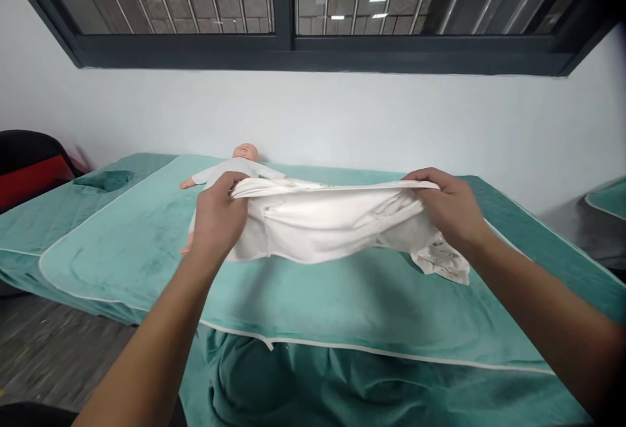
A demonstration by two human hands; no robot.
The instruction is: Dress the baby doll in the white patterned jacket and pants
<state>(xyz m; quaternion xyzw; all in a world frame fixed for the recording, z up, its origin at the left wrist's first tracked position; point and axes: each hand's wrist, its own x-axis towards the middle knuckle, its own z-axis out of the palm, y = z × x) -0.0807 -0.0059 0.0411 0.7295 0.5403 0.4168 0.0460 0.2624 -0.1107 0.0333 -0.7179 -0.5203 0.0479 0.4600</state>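
A white cloth garment (pixel 323 221) hangs stretched between my two hands above a teal bed mat (pixel 122 244). My left hand (pixel 218 212) grips its left upper edge, fingers closed over the fabric. My right hand (pixel 450 208) holds the right upper edge, fingers closed too, with a printed end of the cloth dangling below it. Behind the cloth lies a baby doll (pixel 235 166) in a light suit, on its back near the wall, head away from me; the cloth hides its lower body.
The teal mat with white piping covers a bed (pixel 342 388) set against a white wall under a dark window. A folded teal cloth (pixel 105 180) lies at the far left. A black and red chair (pixel 29 169) stands left. Another teal bed corner (pixel 609 197) shows right.
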